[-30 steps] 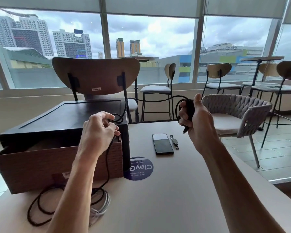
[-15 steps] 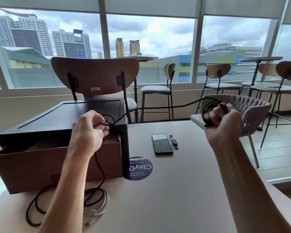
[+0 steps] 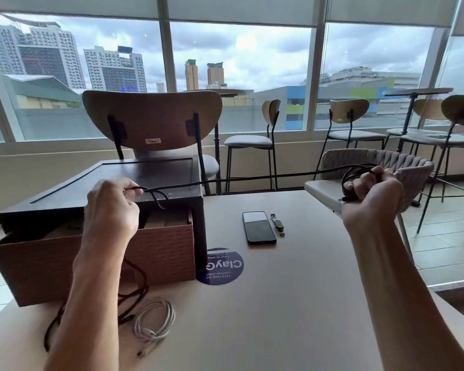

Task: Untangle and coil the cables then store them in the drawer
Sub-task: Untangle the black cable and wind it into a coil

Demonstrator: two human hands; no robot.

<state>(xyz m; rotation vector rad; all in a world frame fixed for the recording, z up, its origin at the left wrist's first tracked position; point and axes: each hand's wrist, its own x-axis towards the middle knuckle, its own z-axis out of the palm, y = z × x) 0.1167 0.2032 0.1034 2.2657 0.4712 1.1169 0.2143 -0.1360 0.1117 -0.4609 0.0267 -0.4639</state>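
The left hand (image 3: 113, 207) pinches a black cable (image 3: 252, 179) above an open drawer (image 3: 91, 258); the right hand (image 3: 370, 199), well apart, grips its coiled loops. The cable runs straight between both hands. A coiled white cable (image 3: 156, 319) lies on the near tabletop (image 3: 292, 303).

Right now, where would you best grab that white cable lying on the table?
On the white cable, I'd pinch the right-side strands from above. It lies flat in a loose coil, so one pinch should keep the loops together; the black cable crowds its left side.
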